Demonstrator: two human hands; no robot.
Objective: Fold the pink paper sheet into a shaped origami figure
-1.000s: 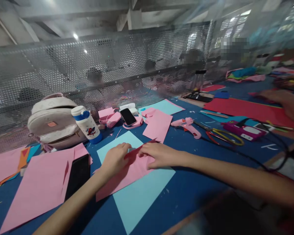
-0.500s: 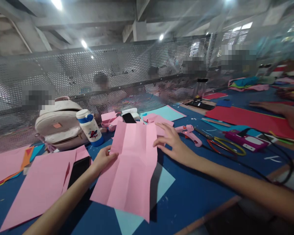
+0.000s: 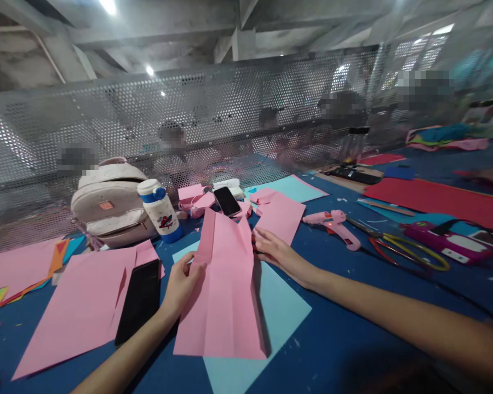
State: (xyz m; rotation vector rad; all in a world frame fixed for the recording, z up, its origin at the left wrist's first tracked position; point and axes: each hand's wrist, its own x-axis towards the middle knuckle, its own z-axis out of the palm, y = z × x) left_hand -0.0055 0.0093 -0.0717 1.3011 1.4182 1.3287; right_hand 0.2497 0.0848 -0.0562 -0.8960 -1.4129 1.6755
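A creased sheet of pink paper (image 3: 225,295) lies in front of me, with its long sides folded upward. My left hand (image 3: 184,284) grips its left edge, thumb on top. At the right edge, my right hand (image 3: 277,251) holds the raised side, its fingertips partly hidden by the paper. Under the pink sheet is a light blue sheet (image 3: 281,306), turned at an angle. Close to my left forearm lies a black phone (image 3: 139,298) on more pink paper (image 3: 78,295). A pink glue gun (image 3: 332,223) rests to the right of my right hand.
A white backpack (image 3: 110,202) and a white-and-blue bottle (image 3: 161,213) stand at the back left. Pliers (image 3: 394,246) and a purple device (image 3: 447,241) lie on the right, near red paper (image 3: 439,200). Behind the table stands a perforated metal screen (image 3: 230,109).
The pink paper has come down lower, and its sides are now folded up more. My right hand has moved down along its right edge. The view has shifted slightly.
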